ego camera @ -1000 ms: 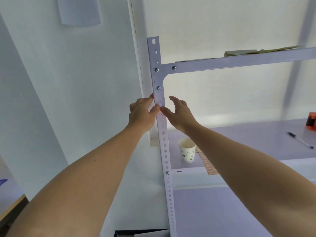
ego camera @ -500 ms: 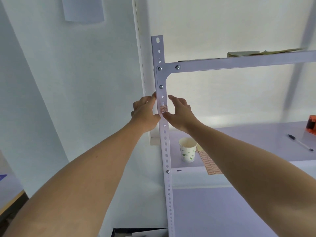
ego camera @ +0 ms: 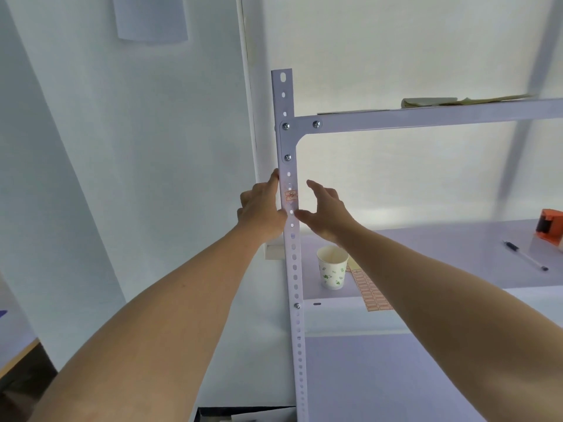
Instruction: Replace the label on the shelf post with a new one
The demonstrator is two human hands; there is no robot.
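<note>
A white perforated shelf post (ego camera: 295,269) rises through the middle of the view. A small label (ego camera: 290,196) with a red border is stuck on its front face, below the lowest bracket bolt. My left hand (ego camera: 262,210) rests against the post's left edge, beside the label, fingers curled round the back. My right hand (ego camera: 327,210) hovers just right of the post with fingers spread, thumb tip close to the post below the label. Neither hand holds anything loose. A sheet of red-bordered labels (ego camera: 370,289) lies on the middle shelf, partly hidden by my right forearm.
A paper cup (ego camera: 332,268) with green print stands on the middle shelf (ego camera: 441,245) near the post. A pen (ego camera: 525,259) and an orange tape dispenser (ego camera: 550,228) lie at the right. Papers (ego camera: 432,102) rest on the top shelf. A wall is to the left.
My thumbs were pressed together over the label on the post. Both have drawn back, the right hand opening and lifting away, so the label now shows.
</note>
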